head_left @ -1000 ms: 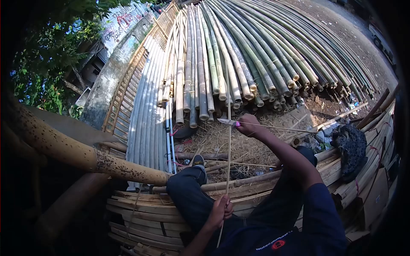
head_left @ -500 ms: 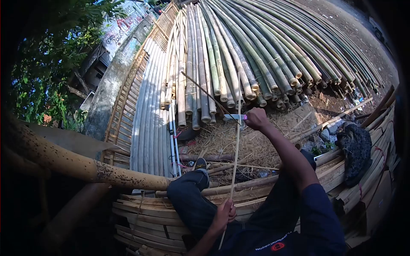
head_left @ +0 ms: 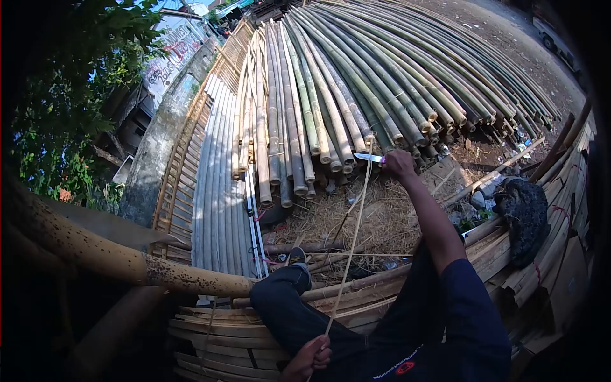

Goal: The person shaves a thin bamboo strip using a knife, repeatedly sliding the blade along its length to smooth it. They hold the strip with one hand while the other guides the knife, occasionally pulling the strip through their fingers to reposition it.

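Observation:
My right hand (head_left: 400, 164) is closed around the handle of a knife (head_left: 369, 158), out in front at arm's length. The blade points left and meets a long, thin bamboo strip (head_left: 350, 261) near its far end. Low in the view, my left hand (head_left: 309, 358) grips the same strip close to my lap, and the strip slants up and right from there. A thin darker strip (head_left: 342, 226) hangs down beside the pale one, below the blade. Whether the two strips are joined at the top cannot be made out.
Many bamboo poles (head_left: 344, 95) lie piled ahead. Split bamboo slats (head_left: 223, 337) are stacked under and around my legs. A thick spotted pole (head_left: 127, 254) crosses at left, near corrugated sheets (head_left: 219, 191). A dark cloth-like bundle (head_left: 522, 219) lies at right.
My right hand has moved right and slightly up with the knife; my left hand has dropped down and left. The darker strip, earlier sticking up-left from the blade, now hangs downward.

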`<state>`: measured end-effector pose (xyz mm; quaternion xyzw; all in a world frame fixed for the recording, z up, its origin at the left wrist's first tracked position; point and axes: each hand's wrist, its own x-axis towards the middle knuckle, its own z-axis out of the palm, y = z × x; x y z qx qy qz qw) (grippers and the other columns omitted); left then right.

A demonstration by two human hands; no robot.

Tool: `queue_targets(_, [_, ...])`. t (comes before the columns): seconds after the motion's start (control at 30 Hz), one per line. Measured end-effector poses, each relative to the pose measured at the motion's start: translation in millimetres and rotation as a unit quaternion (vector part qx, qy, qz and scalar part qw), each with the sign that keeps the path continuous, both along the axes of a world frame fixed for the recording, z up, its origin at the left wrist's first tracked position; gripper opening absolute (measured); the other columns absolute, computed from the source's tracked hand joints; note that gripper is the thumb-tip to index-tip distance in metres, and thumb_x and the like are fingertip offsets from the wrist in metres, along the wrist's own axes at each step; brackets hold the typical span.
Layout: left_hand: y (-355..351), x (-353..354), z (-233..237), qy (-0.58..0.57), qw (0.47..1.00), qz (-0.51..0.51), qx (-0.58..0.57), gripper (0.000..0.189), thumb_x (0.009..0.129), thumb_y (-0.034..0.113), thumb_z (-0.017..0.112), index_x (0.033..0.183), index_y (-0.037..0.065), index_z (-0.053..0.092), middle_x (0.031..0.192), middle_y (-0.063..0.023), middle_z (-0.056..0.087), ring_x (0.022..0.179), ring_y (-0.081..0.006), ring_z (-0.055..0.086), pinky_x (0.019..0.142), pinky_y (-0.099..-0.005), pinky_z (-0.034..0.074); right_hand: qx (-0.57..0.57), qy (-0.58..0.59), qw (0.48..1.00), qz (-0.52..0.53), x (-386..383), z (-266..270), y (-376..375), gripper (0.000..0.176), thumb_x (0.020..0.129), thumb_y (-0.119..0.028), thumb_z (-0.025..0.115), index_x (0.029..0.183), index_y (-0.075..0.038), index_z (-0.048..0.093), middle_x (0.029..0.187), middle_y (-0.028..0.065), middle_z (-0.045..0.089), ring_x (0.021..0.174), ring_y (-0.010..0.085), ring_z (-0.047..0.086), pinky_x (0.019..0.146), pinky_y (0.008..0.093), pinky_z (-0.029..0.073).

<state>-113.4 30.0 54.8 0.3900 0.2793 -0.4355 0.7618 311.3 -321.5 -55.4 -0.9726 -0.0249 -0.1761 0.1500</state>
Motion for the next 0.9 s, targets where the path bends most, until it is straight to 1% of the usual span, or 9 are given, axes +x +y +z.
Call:
queue_targets(0.03, [2.1,-1.6,12.6,0.010,0.999,-0.003,0.050,0.030,0.097,0.039,0.041,0.078,0.017,0.039,0.051,0.0066,0.025,0.039,-0.0034,0.020,0.034,-0.0187,0.016,0.002,0.006,1.000,-0.010,1.9,0.4,-1.0,0.030,0.077,-0.032,0.056,0.069,-0.004,0.067,0.069,0.0193,0.063,0.070,0.0350,0.065,0.062,0.0441,0.051])
queue_targets(0.1, [29.3,-44.1,-1.1,0.055,0.997,-0.019,0.045,0.028,0.097,0.039,0.042,0.079,0.017,0.039,0.052,0.0067,0.026,0.039,-0.0032,0.022,0.034,-0.0181,0.016,0.126,0.048,0.945,-0.299,15.6,-13.9,-48.7,0.034,0.081,-0.035,0.054,0.080,-0.005,0.068,0.080,0.0190,0.066,0.077,0.0358,0.066,0.066,0.0450,0.051])
queue_targets(0.2, [49.5,-72.9,10.5,0.051,0.994,-0.017,0.096,0.028,0.097,0.039,0.042,0.080,0.018,0.040,0.052,0.0071,0.026,0.039,-0.0030,0.022,0.034,-0.0176,0.016,0.133,0.071,0.948,-0.281,2.5,-23.1,-106.1,0.039,0.085,-0.036,0.047,0.087,-0.003,0.067,0.087,0.0218,0.066,0.084,0.0375,0.064,0.071,0.0485,0.050])
queue_targets(0.3, [56.5,-69.4,12.8,0.080,0.988,0.053,0.123,0.027,0.097,0.039,0.040,0.080,0.018,0.040,0.052,0.0075,0.026,0.040,-0.0025,0.022,0.034,-0.0174,0.016,0.151,0.109,0.944,-0.274,-3.5,-36.0,-106.2,0.039,0.084,-0.036,0.049,0.091,-0.002,0.067,0.088,0.0220,0.066,0.086,0.0373,0.064,0.073,0.0480,0.050])
queue_targets(0.37, [50.4,-49.4,11.1,0.069,0.991,0.053,0.099,0.027,0.097,0.039,0.042,0.080,0.018,0.040,0.052,0.0079,0.026,0.040,-0.0021,0.022,0.034,-0.0173,0.017,0.071,0.174,0.960,-0.207,-10.9,-33.5,-83.9,0.038,0.082,-0.035,0.051,0.095,-0.003,0.066,0.088,0.0226,0.065,0.086,0.0369,0.064,0.074,0.0467,0.050])
queue_targets(0.5, [38.4,-16.3,-17.6,0.008,0.997,0.035,0.063,0.028,0.096,0.040,0.043,0.081,0.017,0.041,0.051,0.0071,0.027,0.039,-0.0025,0.024,0.034,-0.0176,0.018,0.088,0.197,0.972,-0.097,-0.6,-9.1,-41.2,0.035,0.078,-0.036,0.056,0.086,-0.004,0.068,0.083,0.0202,0.066,0.080,0.0361,0.065,0.073,0.0451,0.051])
queue_targets(0.57, [46.6,0.4,-53.6,0.017,0.989,0.052,-0.139,0.034,0.098,0.044,0.033,0.082,0.014,0.038,0.053,0.0049,0.024,0.043,-0.0044,0.018,0.037,-0.0193,0.016,0.111,0.185,0.976,0.038,-10.6,16.9,-10.3,0.032,0.076,-0.034,0.056,0.080,-0.004,0.067,0.072,0.0205,0.063,0.073,0.0368,0.064,0.068,0.0456,0.049])
queue_targets(0.7, [36.8,28.4,-64.3,-0.028,0.980,0.085,-0.180,0.037,0.098,0.046,0.031,0.080,0.015,0.039,0.052,0.0043,0.024,0.042,-0.0050,0.018,0.037,-0.0197,0.017,0.213,0.207,0.906,0.303,-33.3,27.5,54.7,0.035,0.075,-0.033,0.056,0.068,0.002,0.057,0.064,0.0223,0.057,0.062,0.0391,0.057,0.060,0.0470,0.044])
queue_targets(0.9, [13.0,51.6,-52.9,-0.060,0.977,0.083,-0.188,0.036,0.098,0.045,0.031,0.080,0.015,0.038,0.051,0.0044,0.024,0.042,-0.0054,0.018,0.037,-0.0205,0.017,0.140,0.172,0.855,0.469,-101.9,51.1,143.0,0.032,0.077,-0.031,0.053,0.069,0.000,0.058,0.064,0.0223,0.057,0.066,0.0412,0.058,0.062,0.0492,0.045])
